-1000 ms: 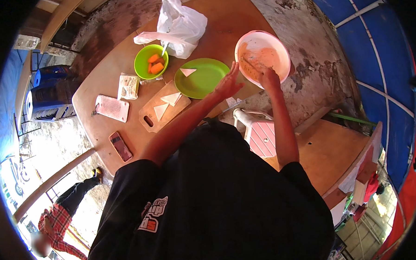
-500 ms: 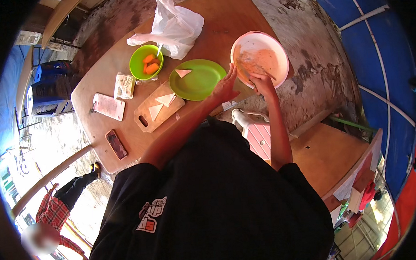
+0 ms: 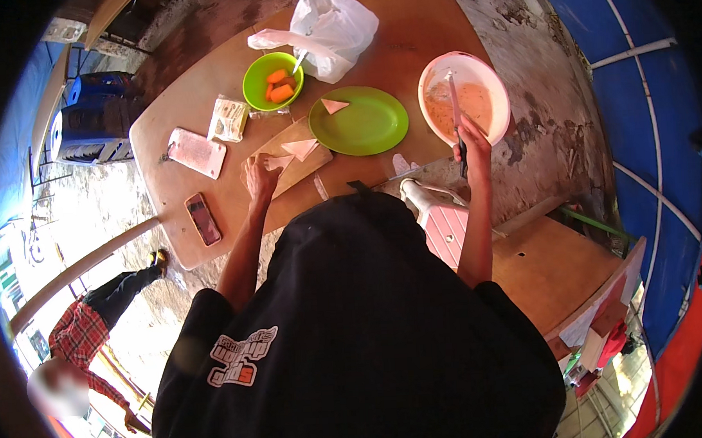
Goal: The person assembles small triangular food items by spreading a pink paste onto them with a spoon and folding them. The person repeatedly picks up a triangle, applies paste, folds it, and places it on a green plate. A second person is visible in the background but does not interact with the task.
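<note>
On the wooden cutting board (image 3: 317, 159) lie two pale triangular slices. My left hand (image 3: 261, 176) is at the board's left end, its fingers bent down onto the nearer triangular slice (image 3: 280, 162). Just beyond lies the other slice (image 3: 302, 148), untouched. In my right hand (image 3: 474, 141) is a knife (image 3: 454, 97), gripped by its black handle with the blade pointing away over the pale pink bowl (image 3: 426, 115). An orange-brown wet mixture (image 3: 471, 102) coats the bowl's inside. Between my hands a green oval plate (image 3: 367, 128) bears one triangular piece (image 3: 333, 106).
A green bowl (image 3: 250, 89) of orange chunks stands beside a white plastic bag (image 3: 335, 32). Leftward lie a clear packet (image 3: 228, 119), a pale rectangular board (image 3: 197, 152) and a phone (image 3: 203, 219). A pink stool (image 3: 445, 227) stands below; a person (image 3: 81, 325) is at far left.
My left hand has moved from the pink bowl's rim leftward to the cutting board. The right hand has raised the knife, whose blade now shows above the bowl. The view has shifted slightly.
</note>
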`<move>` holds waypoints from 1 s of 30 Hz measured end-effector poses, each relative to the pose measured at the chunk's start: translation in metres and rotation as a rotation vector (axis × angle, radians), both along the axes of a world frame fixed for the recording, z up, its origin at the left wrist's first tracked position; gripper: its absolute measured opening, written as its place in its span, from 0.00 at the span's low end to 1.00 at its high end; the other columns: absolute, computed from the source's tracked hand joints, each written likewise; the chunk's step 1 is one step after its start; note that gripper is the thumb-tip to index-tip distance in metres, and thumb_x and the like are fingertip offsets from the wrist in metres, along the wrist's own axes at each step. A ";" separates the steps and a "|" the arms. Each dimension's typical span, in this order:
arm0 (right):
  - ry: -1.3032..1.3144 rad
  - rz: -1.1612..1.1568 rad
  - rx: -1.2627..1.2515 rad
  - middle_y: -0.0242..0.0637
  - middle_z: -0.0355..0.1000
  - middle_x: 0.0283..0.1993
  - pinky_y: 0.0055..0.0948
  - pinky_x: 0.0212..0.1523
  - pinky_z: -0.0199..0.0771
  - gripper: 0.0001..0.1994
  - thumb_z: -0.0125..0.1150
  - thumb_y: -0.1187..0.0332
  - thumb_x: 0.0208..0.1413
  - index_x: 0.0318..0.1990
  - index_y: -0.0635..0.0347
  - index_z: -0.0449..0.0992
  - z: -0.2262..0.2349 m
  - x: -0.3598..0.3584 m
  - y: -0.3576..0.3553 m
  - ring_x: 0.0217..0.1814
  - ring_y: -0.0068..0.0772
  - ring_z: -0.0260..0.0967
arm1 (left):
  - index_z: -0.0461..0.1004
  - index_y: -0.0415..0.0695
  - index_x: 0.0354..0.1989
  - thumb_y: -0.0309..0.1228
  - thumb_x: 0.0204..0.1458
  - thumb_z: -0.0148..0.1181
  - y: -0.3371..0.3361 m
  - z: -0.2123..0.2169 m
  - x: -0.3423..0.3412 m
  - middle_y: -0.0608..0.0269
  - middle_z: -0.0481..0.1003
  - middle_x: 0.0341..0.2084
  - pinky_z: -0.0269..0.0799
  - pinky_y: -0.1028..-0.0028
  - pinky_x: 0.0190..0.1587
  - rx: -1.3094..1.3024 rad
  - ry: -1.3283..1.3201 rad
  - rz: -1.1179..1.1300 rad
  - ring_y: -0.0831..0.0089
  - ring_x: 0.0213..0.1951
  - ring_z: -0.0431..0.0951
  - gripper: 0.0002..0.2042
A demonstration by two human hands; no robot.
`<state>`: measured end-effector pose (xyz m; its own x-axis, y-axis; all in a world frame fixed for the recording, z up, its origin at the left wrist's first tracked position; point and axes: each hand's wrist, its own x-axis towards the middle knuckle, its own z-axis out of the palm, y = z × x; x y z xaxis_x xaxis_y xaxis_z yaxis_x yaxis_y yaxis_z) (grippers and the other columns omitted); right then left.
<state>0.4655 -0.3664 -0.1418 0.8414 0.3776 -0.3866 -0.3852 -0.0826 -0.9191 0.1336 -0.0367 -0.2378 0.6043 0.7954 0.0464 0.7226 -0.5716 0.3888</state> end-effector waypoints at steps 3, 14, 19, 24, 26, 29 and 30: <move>-0.006 -0.010 -0.005 0.31 0.71 0.36 0.18 0.16 0.59 0.19 0.57 0.69 0.59 0.58 0.59 0.71 0.000 -0.007 0.004 0.18 0.18 0.61 | 0.73 0.44 0.38 0.33 0.33 0.73 0.004 -0.010 -0.011 0.54 0.77 0.33 0.72 0.61 0.42 -0.084 0.010 0.020 0.55 0.39 0.77 0.21; 0.027 -0.145 -0.016 0.33 0.71 0.36 0.20 0.18 0.62 0.18 0.55 0.69 0.60 0.57 0.60 0.70 -0.009 -0.034 0.014 0.19 0.22 0.64 | 0.75 0.41 0.32 0.36 0.32 0.73 0.027 -0.013 -0.015 0.53 0.78 0.29 0.72 0.63 0.37 -0.401 0.138 0.094 0.56 0.35 0.79 0.18; 0.000 -0.169 -0.013 0.32 0.70 0.34 0.21 0.18 0.63 0.19 0.55 0.68 0.60 0.58 0.60 0.70 -0.008 -0.043 0.013 0.20 0.23 0.64 | 0.73 0.38 0.26 0.32 0.40 0.65 0.032 -0.010 -0.015 0.53 0.77 0.26 0.73 0.65 0.35 -0.516 -0.099 0.027 0.61 0.34 0.80 0.11; -0.025 -0.182 -0.030 0.32 0.70 0.34 0.21 0.19 0.63 0.19 0.54 0.68 0.60 0.58 0.61 0.69 -0.004 -0.048 0.013 0.20 0.23 0.65 | 0.70 0.36 0.32 0.26 0.49 0.55 0.036 0.004 0.012 0.50 0.78 0.32 0.75 0.72 0.36 -1.173 -0.632 0.147 0.66 0.38 0.80 0.06; -0.037 -0.169 -0.007 0.32 0.70 0.34 0.21 0.20 0.63 0.19 0.54 0.68 0.60 0.58 0.61 0.69 -0.003 -0.048 0.012 0.20 0.23 0.65 | 0.69 0.35 0.37 0.25 0.52 0.53 0.031 0.015 0.029 0.50 0.78 0.34 0.76 0.73 0.38 -1.243 -0.715 0.194 0.65 0.39 0.80 0.07; -0.035 -0.158 0.003 0.32 0.70 0.34 0.21 0.20 0.63 0.19 0.54 0.68 0.60 0.58 0.61 0.69 -0.003 -0.046 0.007 0.21 0.22 0.65 | 0.70 0.34 0.43 0.25 0.53 0.52 0.022 0.032 0.060 0.51 0.77 0.37 0.76 0.73 0.42 -1.311 -0.748 0.179 0.66 0.40 0.80 0.11; -0.028 -0.160 0.007 0.32 0.70 0.35 0.20 0.20 0.63 0.19 0.54 0.68 0.60 0.58 0.61 0.69 -0.004 -0.045 0.005 0.21 0.22 0.65 | 0.70 0.34 0.45 0.25 0.53 0.52 0.019 0.036 0.071 0.52 0.77 0.38 0.76 0.72 0.44 -1.328 -0.743 0.159 0.66 0.41 0.80 0.13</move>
<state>0.4203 -0.3613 -0.1456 0.9014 0.2404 -0.3600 -0.3673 -0.0153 -0.9300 0.2046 -0.0173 -0.2013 0.6736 0.5577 -0.4849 0.1573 0.5329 0.8314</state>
